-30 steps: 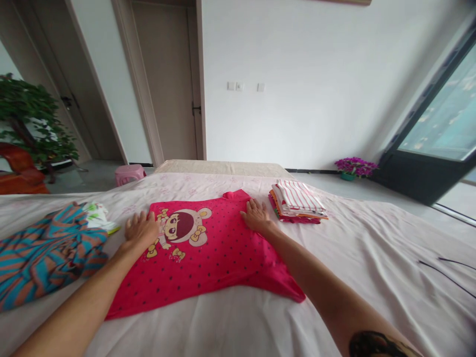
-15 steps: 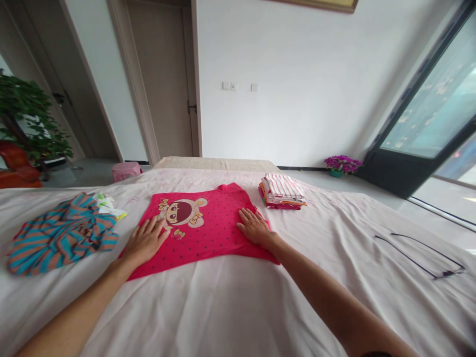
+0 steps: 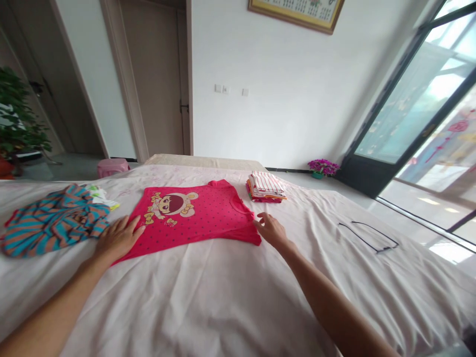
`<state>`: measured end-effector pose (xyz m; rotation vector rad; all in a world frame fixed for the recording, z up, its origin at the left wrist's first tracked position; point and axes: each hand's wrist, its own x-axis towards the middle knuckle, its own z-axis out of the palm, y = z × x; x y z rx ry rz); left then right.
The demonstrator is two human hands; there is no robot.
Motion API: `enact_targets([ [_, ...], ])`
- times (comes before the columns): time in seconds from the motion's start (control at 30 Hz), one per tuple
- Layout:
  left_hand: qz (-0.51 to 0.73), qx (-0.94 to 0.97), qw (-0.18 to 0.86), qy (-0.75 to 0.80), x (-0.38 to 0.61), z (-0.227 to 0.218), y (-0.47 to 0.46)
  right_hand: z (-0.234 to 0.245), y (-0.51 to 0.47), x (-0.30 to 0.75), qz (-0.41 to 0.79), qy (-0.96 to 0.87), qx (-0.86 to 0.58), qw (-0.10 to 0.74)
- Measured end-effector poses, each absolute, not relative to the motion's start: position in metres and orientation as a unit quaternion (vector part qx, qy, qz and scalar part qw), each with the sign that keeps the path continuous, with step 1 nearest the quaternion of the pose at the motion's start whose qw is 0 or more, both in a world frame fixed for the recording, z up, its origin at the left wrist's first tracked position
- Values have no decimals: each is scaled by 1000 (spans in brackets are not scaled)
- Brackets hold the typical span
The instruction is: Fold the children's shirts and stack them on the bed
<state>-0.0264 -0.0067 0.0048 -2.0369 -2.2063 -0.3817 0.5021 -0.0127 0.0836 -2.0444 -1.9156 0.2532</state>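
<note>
My left hand (image 3: 117, 238) lies open, fingers spread at the hem edge of the pink shirt (image 3: 208, 218), gripping nothing. My right hand (image 3: 273, 230) is loosely curved, thumb apart from forefinger, by the neckline end; whether it touches cloth I can't tell. The shirt lies spread between my hands. A sideways tug from either one could skew it, or ruck up the wrinkled sheet (image 3: 208, 302) beneath. The striped garment (image 3: 55, 220) sits right beside my left fingers, so they might snag it. Beyond my right hand, the folded stack (image 3: 266, 191) could topple if my knuckles knock it.
</note>
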Motion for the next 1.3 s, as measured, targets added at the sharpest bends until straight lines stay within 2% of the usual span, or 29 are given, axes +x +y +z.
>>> enact_targets([
  [0.13, -109, -673, 80, -727, -33, -3, 1, 86, -43, 502, 200, -697, -668, 168],
  [0.27, -113, -672, 77, -728, -35, -4, 2, 76, -48, 490, 176, -705, -652, 217],
  [0.33, -117, -673, 75, -727, -35, -3, 1, 74, -46, 483, 236, -671, -636, 298],
  [0.43, -119, -677, 80, -722, -35, -2, 1, 79, -43, 475, 419, -555, -555, 457],
  [0.5, -119, -681, 87, -718, -35, -2, 0, 84, -42, 473, 518, -460, -498, 521],
  [0.57, -118, -682, 93, -716, -34, -1, 0, 86, -42, 474, 575, -390, -483, 533],
  [0.7, -111, -682, 96, -716, -32, 4, -2, 80, -41, 480, 612, -355, -508, 491],
  [0.8, -114, -687, 88, -713, -30, 9, -5, 75, -43, 485, 590, -374, -543, 465],
  [0.87, -122, -692, 81, -707, -28, 12, -7, 75, -45, 487, 533, -434, -591, 422],
  [0.97, -136, -691, 74, -706, -24, 17, -10, 81, -53, 488, 296, -584, -671, 349],
  [1.07, -152, -687, 105, -703, -20, 22, -14, 91, -66, 477, 72, -722, -626, 286],
  [1.2, -176, -693, 154, -682, -16, 25, -19, 98, -76, 446, 14, -844, -504, 183],
  [1.3, -187, -697, 160, -674, -18, 23, -19, 95, -72, 427, -7, -863, -486, 137],
])
